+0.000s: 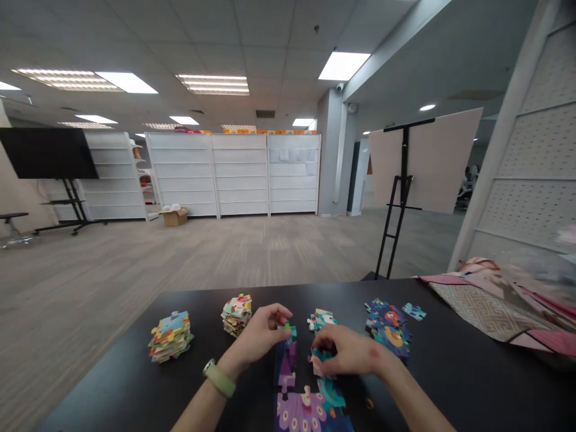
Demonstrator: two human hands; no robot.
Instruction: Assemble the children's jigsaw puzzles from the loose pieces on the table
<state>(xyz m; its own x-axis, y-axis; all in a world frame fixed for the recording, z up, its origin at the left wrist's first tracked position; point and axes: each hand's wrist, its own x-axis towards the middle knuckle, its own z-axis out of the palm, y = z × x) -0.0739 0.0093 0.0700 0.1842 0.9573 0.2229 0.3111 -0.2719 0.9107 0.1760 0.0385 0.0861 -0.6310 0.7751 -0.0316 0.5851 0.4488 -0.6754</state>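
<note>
1. The left hand (261, 330) reached in from the near left, its wrist ringed by a pale green band (219, 379) and its fingers bent down towards the far end of a purple puzzle strip (285, 363).
2. Its grip was nearly closed, thumb and forefinger pinching a small green-and-teal piece (287, 324) at that end.
3. The right hand (348, 351) came from the near right, forearm slanting far and left, fingers curled over a pink-and-teal piece (317, 363).
4. Its grip was partly open, a gap showing between thumb and forefinger; whether it held that piece or only pressed on it, I could not tell.
5. Nearer than both hands lay a joined puzzle section (301, 411), purple and blue; the strip ran away from its left side.
6. Just beyond the right hand sat a small pile of teal pieces (321, 318).
7. Paper sheets (292, 155) hung on the white shelving far off, their writing too small to read.
8. Dark tabletop (121, 384) stretched between its slanting left edge and two piece stacks, the left one (171, 337) and the right one (236, 314).
9. Right of the hands, a dark blue pile (389, 329) and a loose piece (414, 311) took up room, with pink patterned fabric (486, 306) covering the far right edge.
</note>
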